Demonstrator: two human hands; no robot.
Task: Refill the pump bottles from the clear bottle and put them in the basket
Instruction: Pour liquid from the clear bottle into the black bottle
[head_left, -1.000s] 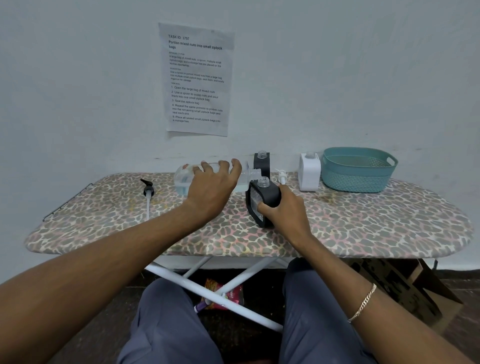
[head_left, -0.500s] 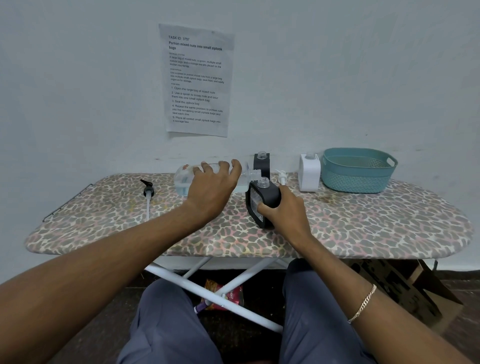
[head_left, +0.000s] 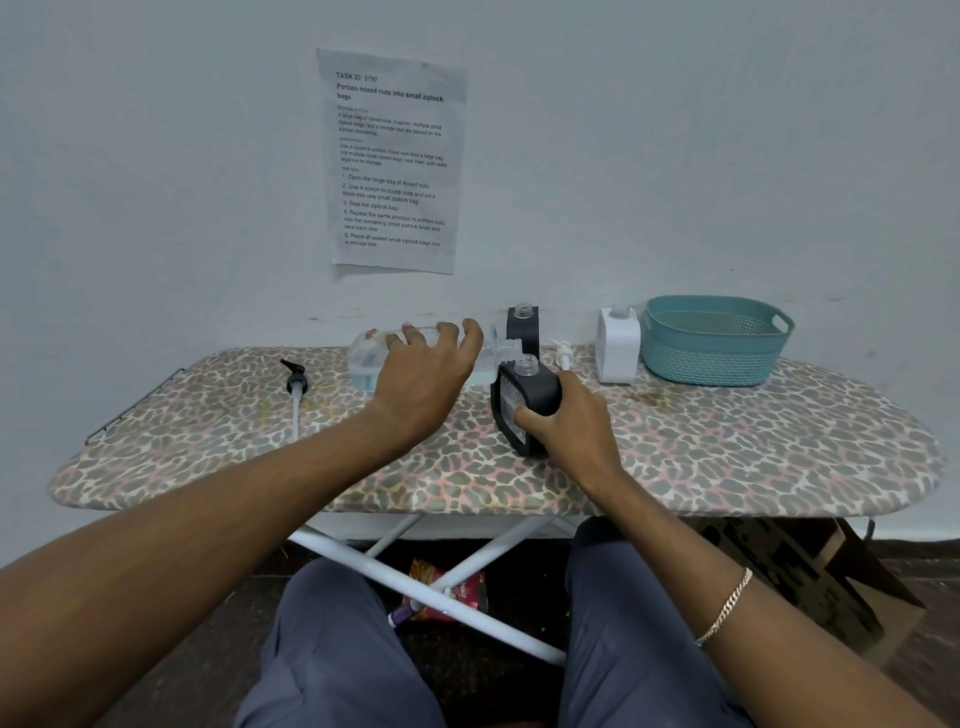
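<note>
Little has shifted in the last second: the left hand (head_left: 426, 379) still grips the clear bottle (head_left: 363, 361) on its side, its neck by the open mouth of the black pump bottle (head_left: 537, 395), which the right hand (head_left: 566, 431) holds tilted on the ironing board (head_left: 753, 447).

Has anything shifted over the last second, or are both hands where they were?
Nothing has visibly changed. The left hand still grips the clear bottle, held on its side with its mouth by the neck of the black pump bottle, which the right hand still holds on the board.
</note>
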